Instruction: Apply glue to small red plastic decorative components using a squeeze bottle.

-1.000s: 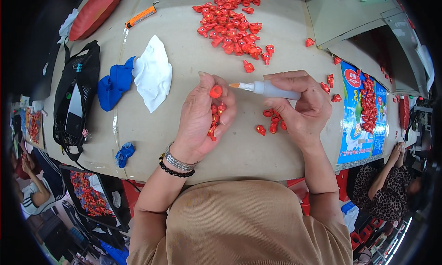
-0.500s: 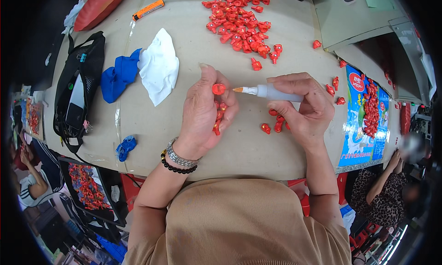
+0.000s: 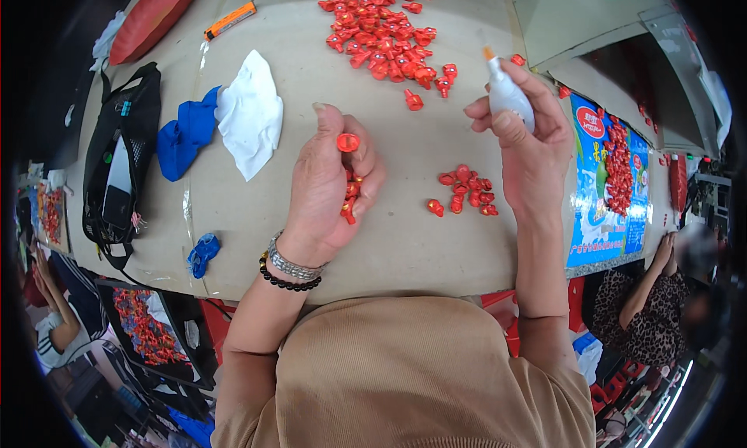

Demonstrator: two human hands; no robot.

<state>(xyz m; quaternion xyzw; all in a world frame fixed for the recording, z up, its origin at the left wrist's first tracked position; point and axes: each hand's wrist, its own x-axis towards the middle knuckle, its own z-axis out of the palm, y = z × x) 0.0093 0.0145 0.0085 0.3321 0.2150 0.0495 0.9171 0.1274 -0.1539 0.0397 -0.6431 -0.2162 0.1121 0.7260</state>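
Observation:
Several small red plastic parts (image 3: 352,189) lie in the curled palm of my left hand (image 3: 323,183). One red part (image 3: 348,142) is pinched upright near the thumb and forefinger, its round hollow end facing up. My right hand (image 3: 535,133) grips a small white squeeze bottle (image 3: 510,98) with an orange nozzle tip, raised and pointing away from me. The bottle is apart from the left hand. A small cluster of red parts (image 3: 467,188) rests on the table between my hands.
A large heap of red parts (image 3: 385,39) lies at the far middle. To the left are a white cloth (image 3: 253,113), a blue cloth (image 3: 187,133), a black bag (image 3: 120,164) and an orange tube (image 3: 230,21). More parts lie on a blue printed sheet (image 3: 591,230) at right.
My right hand has lifted the bottle away from the red part, up and to the right, turning its nozzle from leftward to away from me. The left hand keeps its hold.

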